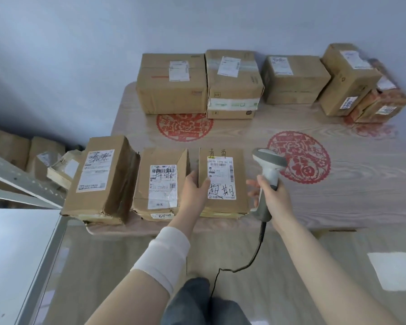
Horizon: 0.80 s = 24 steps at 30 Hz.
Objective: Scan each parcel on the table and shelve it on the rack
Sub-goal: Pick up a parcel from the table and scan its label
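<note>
- Head view: 3 cardboard parcels sit in a row along the near edge of the wood-look tabletop (338, 184).
- The right front parcel (223, 181) lies flat with its white label facing up. The label has a barcode and big black handwriting on it.
- The left hand (193, 186) holds this parcel by its left edge. Its grip is closed on the box, with the thumb on top by the label and the fingers curled round the side.
- The middle front parcel (161, 184) is just beside that hand. Its cardboard is creased and torn.
- The left front parcel (101, 177) is taller and dented, and it sits at the tabletop's left corner.
- The right hand (271, 191) holds a grey and white barcode scanner (268, 165). Its grip is wrapped tight round the handle.
- The scanner's head is up above the tabletop, just beside the right front parcel's right edge.
- A black cable (251, 256) hangs from the bottom of the handle and runs down toward the person.
- 5 more back parcels (171, 83) stand in a row at the far side of the tabletop, against the wall (80, 43).
- 2 red paper-cut circles (299, 157) show on the tabletop between the 2 rows.
- A metal rack (17, 181) stands to the left, with parcels on it.
- A white sleeve (164, 254) covers part of the left forearm.
</note>
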{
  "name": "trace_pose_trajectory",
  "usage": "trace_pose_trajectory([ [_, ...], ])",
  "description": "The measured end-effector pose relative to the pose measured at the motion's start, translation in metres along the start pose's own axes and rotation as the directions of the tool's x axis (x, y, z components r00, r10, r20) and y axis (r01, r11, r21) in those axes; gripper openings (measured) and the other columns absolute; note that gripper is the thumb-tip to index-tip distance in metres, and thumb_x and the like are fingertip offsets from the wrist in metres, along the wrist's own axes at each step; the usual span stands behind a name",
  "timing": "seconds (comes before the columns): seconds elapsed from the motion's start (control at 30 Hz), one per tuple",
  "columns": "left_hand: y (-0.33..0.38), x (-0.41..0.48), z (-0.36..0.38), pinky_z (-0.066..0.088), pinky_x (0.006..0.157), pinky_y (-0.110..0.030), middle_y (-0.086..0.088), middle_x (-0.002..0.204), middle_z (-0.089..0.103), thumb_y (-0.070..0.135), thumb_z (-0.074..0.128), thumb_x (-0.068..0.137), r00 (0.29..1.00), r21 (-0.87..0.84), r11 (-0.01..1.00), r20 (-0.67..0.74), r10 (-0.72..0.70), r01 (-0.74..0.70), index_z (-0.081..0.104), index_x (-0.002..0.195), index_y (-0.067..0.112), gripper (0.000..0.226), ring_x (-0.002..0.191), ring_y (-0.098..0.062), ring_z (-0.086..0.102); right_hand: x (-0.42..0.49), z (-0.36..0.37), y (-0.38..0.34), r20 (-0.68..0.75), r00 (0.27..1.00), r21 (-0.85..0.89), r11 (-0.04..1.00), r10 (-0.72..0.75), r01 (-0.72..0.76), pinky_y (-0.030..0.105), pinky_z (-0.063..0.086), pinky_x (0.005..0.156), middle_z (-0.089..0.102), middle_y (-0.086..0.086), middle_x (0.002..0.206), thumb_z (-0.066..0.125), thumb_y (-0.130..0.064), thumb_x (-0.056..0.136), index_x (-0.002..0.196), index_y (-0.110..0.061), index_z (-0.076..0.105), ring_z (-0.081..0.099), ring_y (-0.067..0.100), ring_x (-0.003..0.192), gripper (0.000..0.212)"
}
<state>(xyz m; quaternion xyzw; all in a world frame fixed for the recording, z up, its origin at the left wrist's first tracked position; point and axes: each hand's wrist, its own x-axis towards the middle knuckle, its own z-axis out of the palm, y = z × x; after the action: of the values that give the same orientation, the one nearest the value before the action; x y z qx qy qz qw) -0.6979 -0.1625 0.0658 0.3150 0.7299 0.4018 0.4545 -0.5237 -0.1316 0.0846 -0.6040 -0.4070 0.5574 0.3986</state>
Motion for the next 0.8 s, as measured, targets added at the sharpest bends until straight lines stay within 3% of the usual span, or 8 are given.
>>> trace_pose_trajectory([
  [0.1,-0.018,0.011,0.007,0.028,0.105,-0.032,-0.003,0.153,0.027,0.036,0.048,0.094,0.994,0.08,0.991,0.023,-0.109,0.107,0.016,0.148,0.012,0.067,0.139,-0.021,0.029,0.011,-0.006,0.023,-0.053,0.996,-0.007,0.997,0.073,-0.074,0.023,0.045,0.043,0.071,0.004,0.091,0.062,-0.024,0.089,0.097,-0.011,0.054,0.056,0.006,0.048,0.017],
  [0.23,-0.036,0.023,0.02,0.032,0.103,-0.036,-0.007,0.145,0.041,0.044,0.047,0.093,0.97,0.084,0.967,0.018,-0.244,0.242,0.023,0.147,0.01,0.069,0.132,-0.026,0.038,0.025,-0.011,0.054,-0.064,0.976,0.03,0.978,0.206,-0.205,0.021,0.041,0.036,0.056,0.009,0.069,0.069,-0.025,0.084,0.101,-0.005,0.052,0.049,0.012,0.038,0.032],
  [0.33,-0.045,0.029,0.029,0.037,0.097,-0.034,-0.005,0.134,0.052,0.049,0.05,0.089,0.951,-0.008,0.951,-0.022,-0.308,0.308,0.037,0.14,0.011,0.065,0.122,-0.025,0.048,0.038,-0.015,0.071,0.008,0.969,0.005,0.969,0.249,-0.249,0.023,0.041,0.037,0.052,0.011,0.071,0.074,-0.026,0.079,0.1,-0.006,0.051,0.048,0.018,0.044,0.037],
  [0.47,-0.046,0.033,0.039,0.035,0.106,-0.041,-0.003,0.128,0.056,0.052,0.056,0.085,0.921,-0.204,0.902,-0.002,-0.389,0.38,0.037,0.138,0.014,0.069,0.119,-0.023,0.049,0.053,-0.025,0.079,0.175,0.953,-0.043,0.968,0.249,-0.246,0.025,0.04,0.038,0.055,0.007,0.066,0.078,-0.024,0.075,0.096,-0.01,0.051,0.047,0.015,0.042,0.036],
  [0.57,-0.044,0.028,0.055,0.038,0.102,-0.038,0.0,0.12,0.059,0.047,0.06,0.084,0.921,-0.293,0.879,0.009,-0.39,0.375,0.038,0.134,0.015,0.063,0.113,-0.019,0.053,0.067,-0.04,0.073,0.246,0.936,-0.045,0.967,0.253,-0.25,0.022,0.039,0.037,0.052,0.004,0.062,0.078,-0.023,0.076,0.09,-0.015,0.05,0.045,0.011,0.036,0.032],
  [0.67,-0.033,0.021,0.078,0.044,0.088,-0.03,0.002,0.112,0.063,0.045,0.065,0.081,0.93,-0.37,0.855,0.089,-0.357,0.364,0.039,0.128,0.017,0.061,0.104,-0.013,0.057,0.081,-0.069,0.058,0.262,0.935,-0.078,0.971,0.238,-0.225,0.021,0.039,0.038,0.052,0.002,0.062,0.077,-0.024,0.076,0.09,-0.016,0.05,0.045,0.009,0.036,0.031],
  [0.8,-0.003,0.016,0.102,0.048,0.081,-0.027,0.004,0.114,0.059,0.045,0.077,0.065,0.938,-0.399,0.853,0.229,-0.261,0.335,0.033,0.126,0.021,0.079,0.102,-0.008,0.058,0.096,-0.111,0.024,0.285,0.934,-0.086,0.976,0.215,-0.198,0.026,0.045,0.043,0.053,0.002,0.064,0.077,-0.027,0.075,0.098,-0.013,0.054,0.048,0.01,0.039,0.035],
])
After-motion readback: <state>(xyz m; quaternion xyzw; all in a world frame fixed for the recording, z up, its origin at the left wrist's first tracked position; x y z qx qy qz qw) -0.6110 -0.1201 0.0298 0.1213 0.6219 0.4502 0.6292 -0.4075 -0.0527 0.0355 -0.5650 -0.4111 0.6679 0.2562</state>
